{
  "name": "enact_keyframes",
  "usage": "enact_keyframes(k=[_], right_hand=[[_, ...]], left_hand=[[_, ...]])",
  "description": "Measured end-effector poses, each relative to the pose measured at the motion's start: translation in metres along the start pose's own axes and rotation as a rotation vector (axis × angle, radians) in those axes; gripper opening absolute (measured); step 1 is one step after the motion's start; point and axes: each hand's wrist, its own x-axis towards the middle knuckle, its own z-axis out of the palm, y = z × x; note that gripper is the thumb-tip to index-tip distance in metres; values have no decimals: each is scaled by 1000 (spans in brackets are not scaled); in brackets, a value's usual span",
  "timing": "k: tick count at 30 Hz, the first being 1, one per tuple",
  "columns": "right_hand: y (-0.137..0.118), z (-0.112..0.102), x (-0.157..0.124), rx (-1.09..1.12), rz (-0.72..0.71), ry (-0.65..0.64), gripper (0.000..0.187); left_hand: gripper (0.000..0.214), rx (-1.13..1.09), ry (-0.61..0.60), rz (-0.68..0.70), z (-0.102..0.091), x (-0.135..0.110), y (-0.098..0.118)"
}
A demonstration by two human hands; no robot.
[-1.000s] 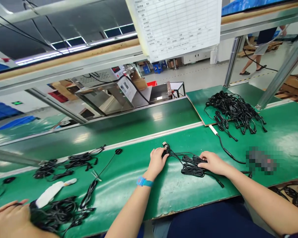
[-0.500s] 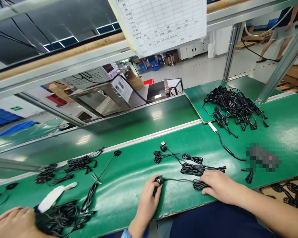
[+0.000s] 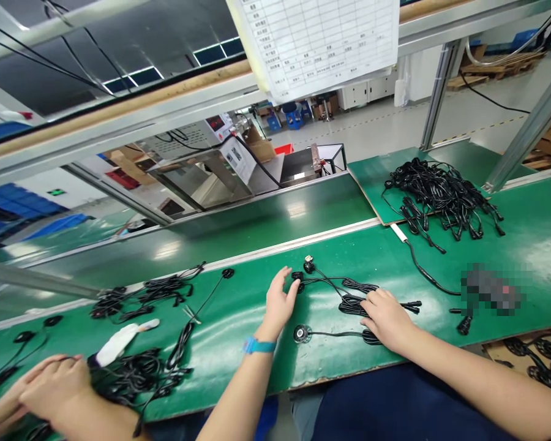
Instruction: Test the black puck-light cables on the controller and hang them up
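Observation:
My left hand [image 3: 281, 301], with a blue band at its wrist, reaches to the black round cable heads [image 3: 297, 277]. Its thumb and fingers are apart beside them, and whether they touch is unclear. Curled over a coiled black cable bundle [image 3: 352, 305] is my right hand [image 3: 388, 320], which partly hides it. Just below that hand lies another coiled cable [image 3: 371, 336]. Its lead runs left to a round black disc-shaped head [image 3: 302, 333] with a light centre, lying on the green mat. A small head with a pale connector [image 3: 308, 260] sits farther back.
A co-worker's hands [image 3: 57, 386] are at the left, beside a cable pile [image 3: 135, 373] and a white glove [image 3: 118, 344]. More cables [image 3: 436, 190] are heaped on a raised green board at the right. A blurred dark device [image 3: 491, 291] lies nearer. Metal posts [image 3: 441, 92] support the shelf.
My left hand has let go of the disc-shaped head and moved back to the other heads. My right hand has shifted from the near cable to the bundle behind it. The view swung slightly left.

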Motion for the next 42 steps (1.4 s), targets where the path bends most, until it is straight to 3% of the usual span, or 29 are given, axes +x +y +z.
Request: enact_keyframes(k=[5,11,17,22,25,30,34,38,42], right_hand=[[-4,-4,7,-13,-5,-47,7],[3,-26,21,284,83,49,8],[41,-43,56,308,178,154,16],[71,-33,67,278,215,149,13],[77,-23,70,254,211,135,13],[71,-20,73,177,223,165,18],[50,-23,57,125,173,189,17],[32,-22,36,126,76,60,20],[24,-17,28,135,52,-40,29]], left_hand=[[45,8,-216,65,25,44,-1],[28,61,-210,50,32,54,6],[28,135,-59,57,17,34,24],[27,215,-108,74,2,-1,30],[29,190,-101,59,1,-1,30],[35,117,-36,-46,11,40,21],[35,121,-59,-116,24,64,6],[35,138,-94,-153,30,60,-6],[47,171,-70,-179,24,39,-12]])
